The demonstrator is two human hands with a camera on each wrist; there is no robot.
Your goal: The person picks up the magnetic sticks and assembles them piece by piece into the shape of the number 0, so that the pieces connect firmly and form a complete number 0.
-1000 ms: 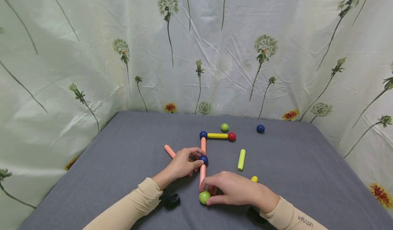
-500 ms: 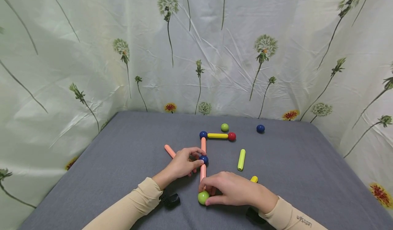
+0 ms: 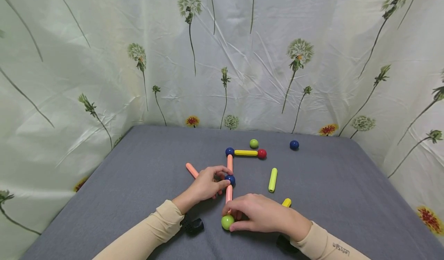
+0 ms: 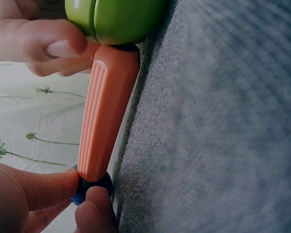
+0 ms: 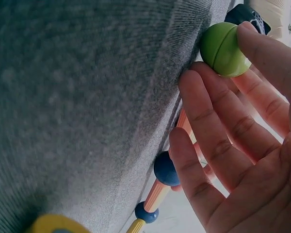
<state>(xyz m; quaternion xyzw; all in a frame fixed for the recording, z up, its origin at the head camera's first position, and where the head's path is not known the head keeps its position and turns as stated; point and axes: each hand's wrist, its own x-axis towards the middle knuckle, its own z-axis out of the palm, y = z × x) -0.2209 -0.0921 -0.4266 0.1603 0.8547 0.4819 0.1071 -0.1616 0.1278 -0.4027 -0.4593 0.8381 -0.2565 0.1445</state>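
Fingers [image 4: 53,187] of a person's left hand [image 3: 208,183] are pinching a blue ball [image 3: 230,180] on the table [image 3: 329,198], which is wearing a grey cloth. Closer to the person, the thumb and fingertips of the right hand [image 3: 260,213] are clamping a lime-green ball [image 3: 227,222]. A salmon rod [image 3: 229,193] is lying between these two balls, its end touching the green one. A second salmon rod [image 3: 230,163] is running from the blue ball, away from the person, to a corner ball [image 3: 229,151], also blue. There a yellow rod [image 3: 246,152] is heading right and ending at a red ball [image 3: 261,154].

Just behind that rod, another green ball [image 3: 254,143] is sitting; another blue ball [image 3: 294,145] is resting farther right. A lime rod [image 3: 273,180] is lying apart beyond the right hand. Behind the left hand, a third salmon rod [image 3: 192,170] is poking out. Flowered fabric [image 3: 104,40] is hanging past the table.
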